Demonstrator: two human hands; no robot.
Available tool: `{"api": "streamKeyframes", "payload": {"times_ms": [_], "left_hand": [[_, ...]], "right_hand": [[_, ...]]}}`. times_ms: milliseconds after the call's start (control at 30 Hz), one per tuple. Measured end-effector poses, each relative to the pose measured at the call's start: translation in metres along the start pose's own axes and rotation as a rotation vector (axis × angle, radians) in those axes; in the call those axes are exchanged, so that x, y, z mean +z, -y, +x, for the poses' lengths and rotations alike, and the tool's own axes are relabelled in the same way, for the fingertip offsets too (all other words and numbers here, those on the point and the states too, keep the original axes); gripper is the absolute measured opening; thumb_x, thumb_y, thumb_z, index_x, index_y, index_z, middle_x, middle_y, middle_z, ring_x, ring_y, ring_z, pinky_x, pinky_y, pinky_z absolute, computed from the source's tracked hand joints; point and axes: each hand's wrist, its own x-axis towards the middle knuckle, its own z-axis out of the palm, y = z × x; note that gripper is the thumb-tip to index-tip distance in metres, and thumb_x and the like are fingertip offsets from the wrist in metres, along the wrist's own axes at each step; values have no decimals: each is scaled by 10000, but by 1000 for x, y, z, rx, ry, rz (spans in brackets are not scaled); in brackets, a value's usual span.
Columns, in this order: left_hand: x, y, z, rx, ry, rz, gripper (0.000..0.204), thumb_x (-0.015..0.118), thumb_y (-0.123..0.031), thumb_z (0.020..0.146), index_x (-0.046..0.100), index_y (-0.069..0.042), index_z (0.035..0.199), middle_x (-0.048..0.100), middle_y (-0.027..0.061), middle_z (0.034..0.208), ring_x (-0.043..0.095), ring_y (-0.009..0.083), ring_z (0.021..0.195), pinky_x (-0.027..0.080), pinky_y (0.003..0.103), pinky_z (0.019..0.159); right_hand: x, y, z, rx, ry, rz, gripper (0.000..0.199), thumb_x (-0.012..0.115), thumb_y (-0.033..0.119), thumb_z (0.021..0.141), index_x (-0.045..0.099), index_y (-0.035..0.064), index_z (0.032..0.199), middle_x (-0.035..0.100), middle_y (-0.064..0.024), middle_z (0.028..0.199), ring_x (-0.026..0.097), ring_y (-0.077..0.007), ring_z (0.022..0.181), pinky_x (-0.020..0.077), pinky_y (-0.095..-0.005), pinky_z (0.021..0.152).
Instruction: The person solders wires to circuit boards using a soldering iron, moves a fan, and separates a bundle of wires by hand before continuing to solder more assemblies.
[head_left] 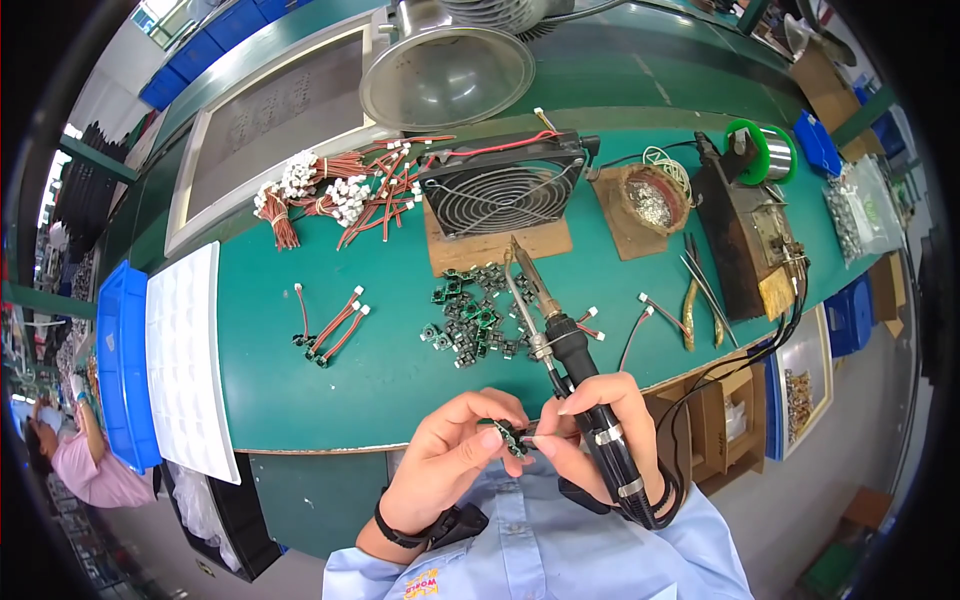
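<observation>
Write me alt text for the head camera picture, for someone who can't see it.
Over a green workbench, the left hand pinches a small green circuit board while the right hand holds a black soldering iron. Behind lie more small boards, red wire leads and a fan.

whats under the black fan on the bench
The black fan stands on a brown cardboard sheet lying on the green bench. Whatever the fan's base covers on the sheet cannot be seen.

The left hand (450, 455) and the right hand (600, 420) together pinch a small green circuit board (512, 436). The right hand also holds a black soldering iron (560, 340), its tip over the green table (300, 390).
</observation>
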Motion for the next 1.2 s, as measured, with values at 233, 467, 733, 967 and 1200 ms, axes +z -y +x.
{"api": "streamKeyframes", "payload": {"times_ms": [233, 467, 733, 967, 1200], "left_hand": [[-5, 10, 3, -96, 123, -228, 188, 504, -150, 945, 519, 0, 1057, 517, 89, 1041, 542, 149, 872, 470, 280, 726], [-5, 11, 2, -102, 98, -233, 198, 515, -175, 943, 511, -8, 1049, 514, 90, 1017, 524, 137, 851, 447, 268, 718], [-3, 14, 4, -72, 84, -212, 204, 509, -178, 945, 494, -11, 1060, 507, 92, 1004, 518, 144, 856, 443, 265, 717], [-2, 13, 4, -75, 98, -246, 200, 513, -177, 943, 492, -7, 1047, 498, 96, 991, 513, 150, 851, 443, 264, 718], [-1, 14, 4, -72, 72, -214, 202, 521, -184, 940, 494, -10, 1037, 498, 90, 989, 505, 147, 857, 432, 258, 724]], "right_hand": [[1, 5, 4, -105, 12, -69, 419, 718, -12, 755, 414, 65, 1031, 628, -79, 766, 558, -54, 605, 409, -189, 504], [1, 7, 5, -171, -7, -142, 409, 730, -19, 733, 441, 51, 1013, 635, -78, 765, 600, -96, 614, 452, -216, 506], [3, 2, 3, -182, -19, -125, 393, 738, -28, 718, 471, 30, 1002, 633, -87, 773, 665, -166, 690, 519, -267, 578], [1, 3, 3, -170, -28, -121, 372, 737, -26, 721, 482, 23, 987, 638, -93, 793, 673, -178, 700, 529, -272, 598], [1, 3, 4, -167, -23, -125, 365, 734, -17, 728, 480, 21, 987, 639, -90, 794, 672, -174, 697, 525, -271, 599]]}}
